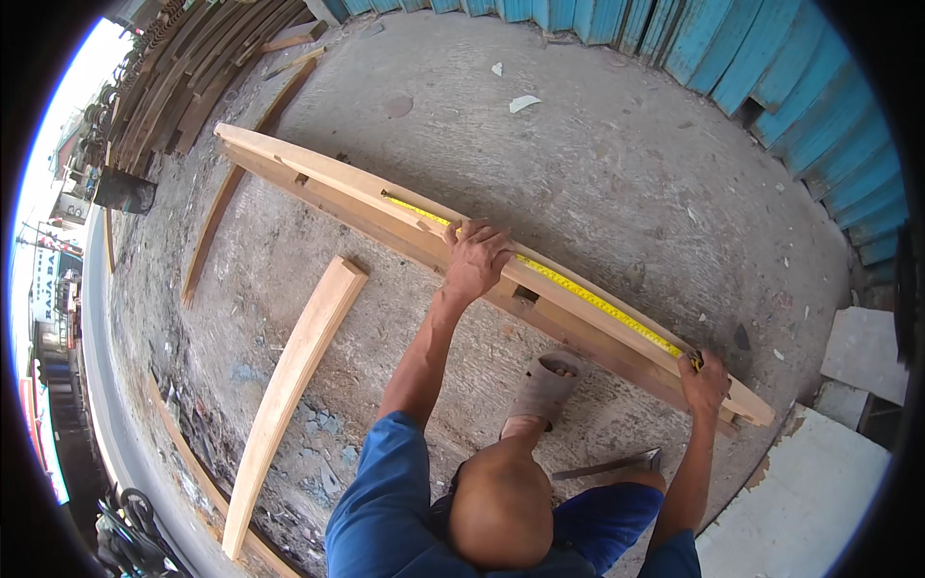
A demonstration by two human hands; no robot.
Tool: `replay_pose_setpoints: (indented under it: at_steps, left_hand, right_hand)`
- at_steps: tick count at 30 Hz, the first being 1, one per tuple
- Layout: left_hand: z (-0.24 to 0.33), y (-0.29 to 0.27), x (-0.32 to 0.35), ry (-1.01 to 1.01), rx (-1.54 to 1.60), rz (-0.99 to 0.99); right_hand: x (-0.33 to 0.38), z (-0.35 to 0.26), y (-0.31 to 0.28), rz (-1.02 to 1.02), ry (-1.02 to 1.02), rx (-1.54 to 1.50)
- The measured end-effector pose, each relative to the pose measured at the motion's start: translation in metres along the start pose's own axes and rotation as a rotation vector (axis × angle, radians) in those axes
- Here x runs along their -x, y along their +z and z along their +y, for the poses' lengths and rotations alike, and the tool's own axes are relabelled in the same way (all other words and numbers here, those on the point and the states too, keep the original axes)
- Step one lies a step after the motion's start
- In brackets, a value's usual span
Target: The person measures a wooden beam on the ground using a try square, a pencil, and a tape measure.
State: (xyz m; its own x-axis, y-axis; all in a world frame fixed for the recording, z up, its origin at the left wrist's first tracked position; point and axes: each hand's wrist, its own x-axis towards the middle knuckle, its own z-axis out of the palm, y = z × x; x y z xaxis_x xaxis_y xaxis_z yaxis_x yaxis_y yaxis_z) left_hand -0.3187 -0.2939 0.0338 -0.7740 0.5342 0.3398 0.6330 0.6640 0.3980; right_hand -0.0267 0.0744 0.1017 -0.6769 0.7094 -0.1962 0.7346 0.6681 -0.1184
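A long, pale wooden beam lies slantwise from the far left to the near right, with small notches cut in its near side. Along its top runs the yellow blade of a tape measure. My left hand is curled over the beam near its middle, fingers bent across the blade. Toward the beam's right end, my right hand is closed around the tape measure's dark case, mostly hidden by the fingers. The blade's free end rests on the wood, left of my left hand.
A curved, pale plank lies on the rough concrete to the left. Stacked timber stands at the far left, near a dark bucket. Blue corrugated metal closes the far right. A sandalled foot and thin metal tool are below the beam.
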Motion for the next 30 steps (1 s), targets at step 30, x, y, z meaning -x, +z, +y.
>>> replay_pose_setpoints:
  at_steps: [30]
  left_hand:
    - [0.022,0.014,0.005,0.026,0.069,0.044]
  right_hand:
    - [-0.002,-0.005,-0.005,-0.063,0.02,0.026]
